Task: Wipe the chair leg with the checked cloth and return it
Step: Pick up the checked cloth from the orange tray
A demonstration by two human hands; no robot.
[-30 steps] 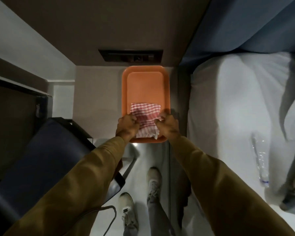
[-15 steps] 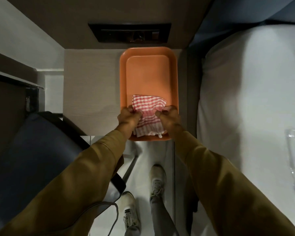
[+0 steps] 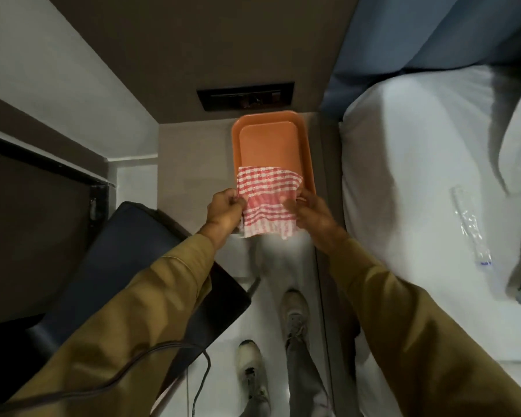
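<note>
Dark chair (image 3: pixel 139 260) sits left of the orange tray (image 3: pixel 272 139). Left hand (image 3: pixel 223 210) pinches the left edge of the checked cloth (image 3: pixel 266 200); right hand (image 3: pixel 312 210) pinches its right edge. Cloth is held spread over the tray's near end, lower edge hanging past it. White bed (image 3: pixel 418 176) lies right of the tray.
</note>
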